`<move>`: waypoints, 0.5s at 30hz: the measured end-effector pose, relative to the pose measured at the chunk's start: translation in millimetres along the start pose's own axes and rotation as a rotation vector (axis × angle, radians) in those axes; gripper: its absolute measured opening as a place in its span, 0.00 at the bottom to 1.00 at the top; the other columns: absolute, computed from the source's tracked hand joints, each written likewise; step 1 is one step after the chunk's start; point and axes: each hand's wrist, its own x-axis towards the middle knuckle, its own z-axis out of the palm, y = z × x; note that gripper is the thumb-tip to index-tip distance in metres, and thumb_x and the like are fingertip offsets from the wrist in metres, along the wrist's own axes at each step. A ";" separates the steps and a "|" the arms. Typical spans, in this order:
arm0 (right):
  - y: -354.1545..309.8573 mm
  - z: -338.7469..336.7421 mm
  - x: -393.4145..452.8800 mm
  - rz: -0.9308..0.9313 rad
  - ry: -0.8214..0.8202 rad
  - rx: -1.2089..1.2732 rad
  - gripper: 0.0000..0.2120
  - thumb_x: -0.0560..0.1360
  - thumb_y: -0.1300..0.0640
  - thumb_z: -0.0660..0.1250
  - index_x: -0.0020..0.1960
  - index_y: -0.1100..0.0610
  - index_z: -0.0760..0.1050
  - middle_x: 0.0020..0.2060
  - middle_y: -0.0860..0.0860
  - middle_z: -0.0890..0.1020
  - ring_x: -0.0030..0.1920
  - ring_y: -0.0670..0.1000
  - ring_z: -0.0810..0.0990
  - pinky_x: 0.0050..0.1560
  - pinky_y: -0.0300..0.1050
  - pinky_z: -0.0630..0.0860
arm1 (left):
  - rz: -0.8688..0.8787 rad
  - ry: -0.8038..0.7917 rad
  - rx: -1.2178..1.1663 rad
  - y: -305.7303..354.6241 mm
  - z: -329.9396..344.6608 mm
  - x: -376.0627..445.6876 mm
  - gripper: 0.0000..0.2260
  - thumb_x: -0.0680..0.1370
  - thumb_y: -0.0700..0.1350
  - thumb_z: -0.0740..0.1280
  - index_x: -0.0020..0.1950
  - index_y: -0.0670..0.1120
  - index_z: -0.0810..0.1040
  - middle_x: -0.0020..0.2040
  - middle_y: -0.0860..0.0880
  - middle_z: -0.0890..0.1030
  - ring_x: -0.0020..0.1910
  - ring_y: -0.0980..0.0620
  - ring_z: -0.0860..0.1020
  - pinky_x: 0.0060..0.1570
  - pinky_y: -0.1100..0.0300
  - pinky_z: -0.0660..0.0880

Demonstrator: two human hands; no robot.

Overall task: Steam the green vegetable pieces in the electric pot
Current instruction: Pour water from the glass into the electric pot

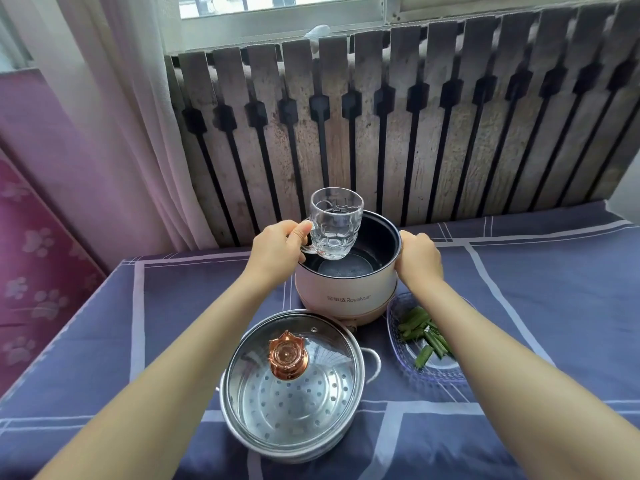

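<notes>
A pale pink electric pot (346,289) with a dark inner bowl stands open on the table, with water at its bottom. My left hand (277,251) grips the handle of a clear glass mug (335,220), held upright over the pot's left rim; the mug looks empty. My right hand (417,258) clasps the pot's right rim. Green vegetable pieces (424,332) lie on a clear glass dish (415,372) to the pot's right, partly behind my right forearm. A steel steamer basket (291,424) with a glass lid (294,362) and a copper knob sits in front of the pot.
The table wears a blue-grey cloth with pale lines (536,306). A weathered wooden slat panel (415,133) runs behind it under a window. A white curtain (104,116) and a pink paw-print board (31,271) stand at the left.
</notes>
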 end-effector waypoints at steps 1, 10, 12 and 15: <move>0.1 0.2 0.1 -0.001 0.002 -0.004 0.08 0.75 0.60 0.56 0.45 0.62 0.72 0.47 0.62 0.74 0.40 0.58 0.67 0.41 0.46 0.65 | -0.011 -0.010 -0.032 -0.6 1.5 -0.1 0.16 0.79 0.53 0.59 0.32 0.49 0.72 0.26 0.51 0.77 0.29 0.57 0.73 0.39 0.59 0.68; -0.8 -0.9 -0.5 -0.003 0.001 -0.015 0.08 0.75 0.59 0.56 0.45 0.62 0.72 0.47 0.62 0.74 0.41 0.58 0.68 0.41 0.47 0.66 | -0.023 0.128 -0.305 0.9 -17.5 11.4 0.18 0.79 0.55 0.56 0.32 0.49 0.71 0.21 0.52 0.76 0.24 0.57 0.72 0.32 0.59 0.72; -0.8 -1.4 -0.6 -0.005 0.000 -0.017 0.08 0.76 0.58 0.56 0.44 0.61 0.72 0.47 0.61 0.74 0.41 0.58 0.68 0.41 0.46 0.66 | -0.022 0.180 -0.340 -1.9 -31.0 15.3 0.17 0.79 0.56 0.56 0.33 0.50 0.70 0.23 0.51 0.76 0.20 0.60 0.70 0.27 0.61 0.68; -0.4 -1.3 -0.1 -0.010 0.001 -0.028 0.09 0.76 0.59 0.56 0.44 0.62 0.72 0.47 0.61 0.75 0.41 0.58 0.68 0.41 0.46 0.66 | -0.052 0.229 -0.344 -15.4 -49.4 15.5 0.17 0.79 0.57 0.56 0.33 0.50 0.70 0.27 0.49 0.76 0.21 0.59 0.70 0.28 0.59 0.66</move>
